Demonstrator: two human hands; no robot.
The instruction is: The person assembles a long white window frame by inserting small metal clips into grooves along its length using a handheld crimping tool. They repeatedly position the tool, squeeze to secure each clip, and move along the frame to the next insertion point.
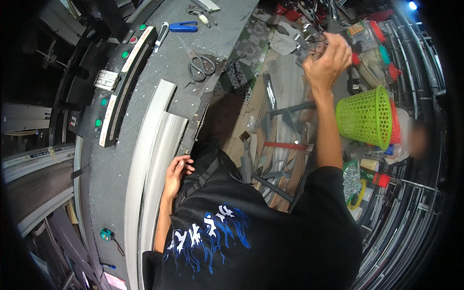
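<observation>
My right hand (331, 60) is raised at the upper right, above the clutter, with thumb and fingers curled toward each other. Shiny greyish pieces (309, 36) show at its fingertips; whether they are in its grip or behind it is unclear. Low against my body, my left hand (178, 175) hangs with loosely bent fingers apart and nothing in them. It is beside the long white grooved strips (164, 140), which lie stacked on the grey workbench (108, 193). Black-handled scissors (199, 65) rest near the bench's right edge.
A blue-handled tool (183, 27) and a utility knife (162, 36) lie by the panel with green buttons (126, 72). A teal tape measure (106, 235) is on the bench. Right are a green basket (365, 117), jars and long metal bars (401, 232); offcuts (282, 145) litter the floor.
</observation>
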